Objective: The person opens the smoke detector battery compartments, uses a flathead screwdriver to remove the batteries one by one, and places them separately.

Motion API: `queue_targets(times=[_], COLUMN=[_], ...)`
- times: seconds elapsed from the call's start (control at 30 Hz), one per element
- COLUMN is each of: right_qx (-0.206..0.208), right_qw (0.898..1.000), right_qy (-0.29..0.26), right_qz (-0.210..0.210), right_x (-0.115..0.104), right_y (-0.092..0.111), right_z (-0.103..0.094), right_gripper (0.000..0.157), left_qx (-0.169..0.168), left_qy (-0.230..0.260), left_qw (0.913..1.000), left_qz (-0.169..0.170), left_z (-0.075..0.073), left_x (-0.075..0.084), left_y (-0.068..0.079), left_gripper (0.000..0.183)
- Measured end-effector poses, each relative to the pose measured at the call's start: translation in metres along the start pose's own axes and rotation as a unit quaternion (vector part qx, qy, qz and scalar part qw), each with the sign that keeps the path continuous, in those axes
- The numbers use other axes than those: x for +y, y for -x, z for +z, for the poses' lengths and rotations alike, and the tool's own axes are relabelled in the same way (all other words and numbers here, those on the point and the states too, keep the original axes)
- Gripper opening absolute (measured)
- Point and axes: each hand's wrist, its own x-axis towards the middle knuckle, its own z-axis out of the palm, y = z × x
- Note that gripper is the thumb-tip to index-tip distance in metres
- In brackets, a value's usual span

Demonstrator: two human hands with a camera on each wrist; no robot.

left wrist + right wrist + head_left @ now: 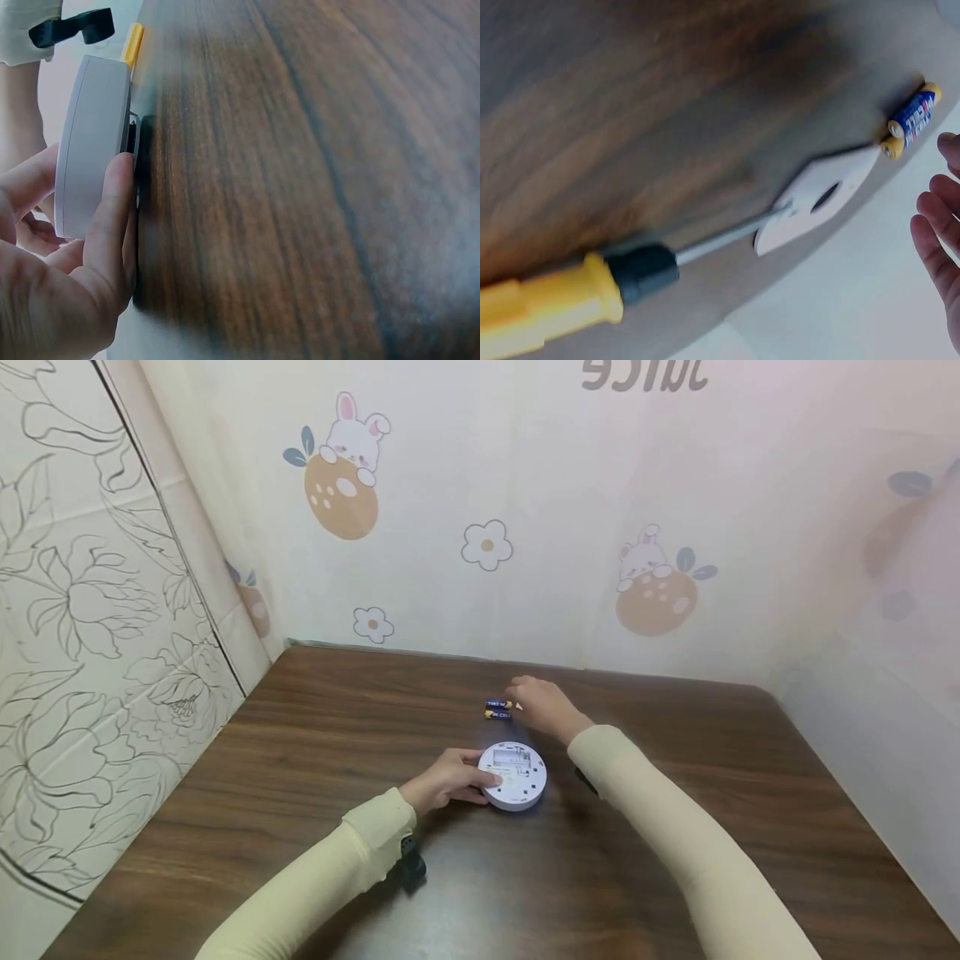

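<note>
My left hand [453,774] grips the left edge of a round white battery-powered device [517,797], thumb on its upper face and fingers below. An uncovered battery compartment [512,758] shows on that face. From the left wrist view, the device's smooth white side [94,135] stands between thumb and fingers. Beyond it, my right hand [542,703] is beside two blue-and-yellow batteries [913,116] lying side by side on the table. Its fingers are loosely bent and apart from the batteries in the right wrist view.
A screwdriver [562,304] with a yellow handle lies on the brown wooden table [360,693], its shaft reaching a small white plate [810,196] with a dark oval mark. In the head view, my right hand and arm mostly hide both. Patterned curtains [525,610] rise behind the table.
</note>
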Motion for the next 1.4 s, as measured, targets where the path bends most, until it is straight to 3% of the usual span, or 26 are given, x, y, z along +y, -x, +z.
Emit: queue_targets(times=[0.3, 0.53, 0.97, 1.13, 1.33, 1.4], right_qx=[0.019, -0.016, -0.025, -0.046, -0.092, -0.095], right_qw=[0.999, 0.999, 0.996, 0.99, 0.97, 0.968], right_qy=[0.022, -0.011, -0.016, -0.047, -0.104, -0.114], right_qz=[-0.012, 0.038, 0.081, 0.126, 0.197, 0.204], right_x=[0.02, 0.033, 0.051, 0.054, 0.056, 0.056], right_y=[0.006, 0.006, 0.01, 0.009, 0.01, 0.011], right_z=[-0.015, -0.023, -0.018, -0.01, 0.005, 0.011], right_gripper=[0.018, 0.017, 0.019, 0.025, 0.033, 0.036], left_qx=[0.002, 0.004, 0.009, 0.012, 0.014, 0.014], left_qy=[0.004, -0.002, -0.004, -0.005, -0.008, -0.008], left_qw=[1.0, 1.0, 0.9999, 0.9998, 0.9998, 0.9998], left_qz=[0.004, 0.003, -0.012, -0.014, -0.01, -0.01], left_z=[0.001, 0.001, 0.002, 0.002, 0.003, 0.003], left_x=[0.0, 0.0, 0.002, 0.002, 0.002, 0.002], left_y=[-0.006, -0.008, -0.007, -0.008, -0.008, -0.007], left_gripper=[0.061, 0.062, 0.062, 0.062, 0.061, 0.061])
